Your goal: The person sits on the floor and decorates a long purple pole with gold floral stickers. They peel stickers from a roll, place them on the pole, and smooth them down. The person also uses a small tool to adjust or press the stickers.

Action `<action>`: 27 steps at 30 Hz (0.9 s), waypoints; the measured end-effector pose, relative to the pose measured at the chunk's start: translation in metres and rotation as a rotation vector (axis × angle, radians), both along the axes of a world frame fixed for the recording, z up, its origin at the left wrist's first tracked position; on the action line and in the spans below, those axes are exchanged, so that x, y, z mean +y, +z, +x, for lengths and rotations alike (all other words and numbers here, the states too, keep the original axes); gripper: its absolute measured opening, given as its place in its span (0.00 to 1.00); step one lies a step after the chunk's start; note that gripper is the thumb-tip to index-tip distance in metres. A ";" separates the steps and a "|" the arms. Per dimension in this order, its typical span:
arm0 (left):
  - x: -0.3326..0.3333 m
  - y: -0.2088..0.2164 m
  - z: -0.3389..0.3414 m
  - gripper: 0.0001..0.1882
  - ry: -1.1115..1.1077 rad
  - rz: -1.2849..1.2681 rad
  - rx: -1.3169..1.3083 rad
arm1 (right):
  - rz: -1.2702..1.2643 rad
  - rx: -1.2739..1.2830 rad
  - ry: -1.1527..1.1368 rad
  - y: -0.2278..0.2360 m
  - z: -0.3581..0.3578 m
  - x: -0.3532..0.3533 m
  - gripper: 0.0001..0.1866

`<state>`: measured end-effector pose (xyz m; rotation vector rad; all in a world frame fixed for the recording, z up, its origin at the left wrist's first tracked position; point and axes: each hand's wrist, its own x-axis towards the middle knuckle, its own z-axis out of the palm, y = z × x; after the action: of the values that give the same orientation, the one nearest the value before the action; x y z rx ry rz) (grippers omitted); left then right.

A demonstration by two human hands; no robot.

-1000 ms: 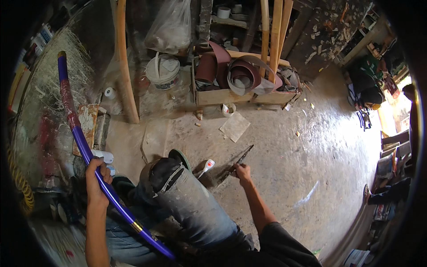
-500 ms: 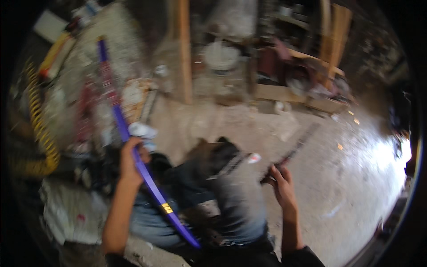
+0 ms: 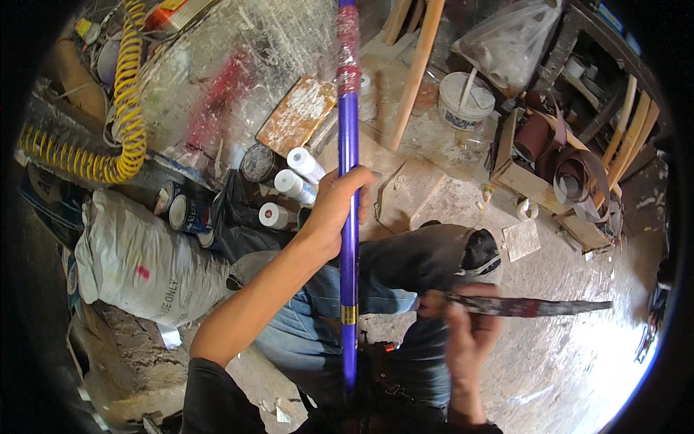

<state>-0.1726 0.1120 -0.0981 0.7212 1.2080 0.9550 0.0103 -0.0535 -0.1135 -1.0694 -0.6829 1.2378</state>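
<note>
A glossy purple pole [image 3: 349, 267] stands nearly straight up and down in front of me, with a gold band low on it and a red, clear-wrapped section near the top. My left hand [image 3: 336, 206] is closed around its middle. Off to the right, my right hand [image 3: 466, 336] grips one end of a narrow dark strip [image 3: 538, 307], stained and tapering. The strip points right, apart from the pole. Motion blurs this hand, and I cannot tell what kind of tool the strip is. My bent legs in jeans lie behind both things.
White-capped spray cans [image 3: 295, 186] and paint tins [image 3: 189, 213] stand left of the pole. Farther left are a yellow coiled hose [image 3: 129, 108] and a white sack [image 3: 148, 264]. A white bucket [image 3: 463, 108] and a wooden box [image 3: 506, 148] with brown sandpaper rolls sit at the far right.
The purple pole has swung from a slant to nearly upright and shifted right with my left hand. The dark strip has turned from slanting up to nearly level. My view has shifted left.
</note>
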 end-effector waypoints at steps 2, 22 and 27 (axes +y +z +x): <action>-0.003 0.003 -0.007 0.11 -0.013 0.004 0.033 | -0.060 0.078 0.012 -0.009 -0.048 0.009 0.11; -0.049 -0.010 -0.084 0.12 0.035 0.171 0.082 | 0.078 0.045 0.153 -0.063 -0.148 0.003 0.09; -0.049 -0.015 -0.082 0.11 0.039 0.169 0.090 | 0.032 0.024 0.113 -0.061 -0.152 0.002 0.09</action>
<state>-0.2545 0.0634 -0.1127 0.8857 1.2335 1.0757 -0.1416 -0.0510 -0.1742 -0.9992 -0.7512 1.3304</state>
